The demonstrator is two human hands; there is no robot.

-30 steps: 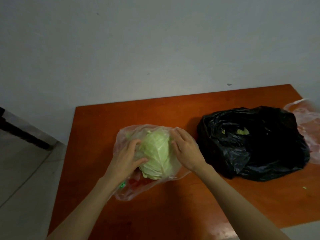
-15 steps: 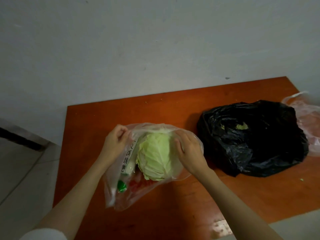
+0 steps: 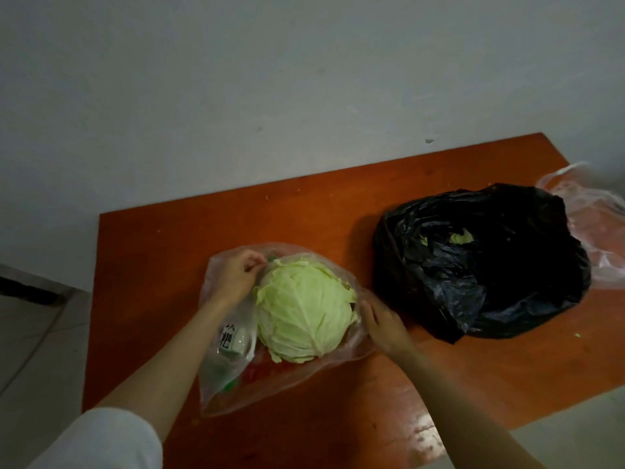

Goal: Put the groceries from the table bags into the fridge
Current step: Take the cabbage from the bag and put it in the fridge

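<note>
Gripping clear bag (image 3: 284, 384) rim, left hand (image 3: 233, 275) and right hand (image 3: 382, 324), cabbage (image 3: 304, 319) between.

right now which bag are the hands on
The clear bag with the cabbage, at the table's left. The left hand pinches its rim, the right hand its other side. The black bag and pinkish bag lie untouched.

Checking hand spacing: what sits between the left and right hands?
Head view: the cabbage, in the clear bag, lies between left hand and right hand.
</note>
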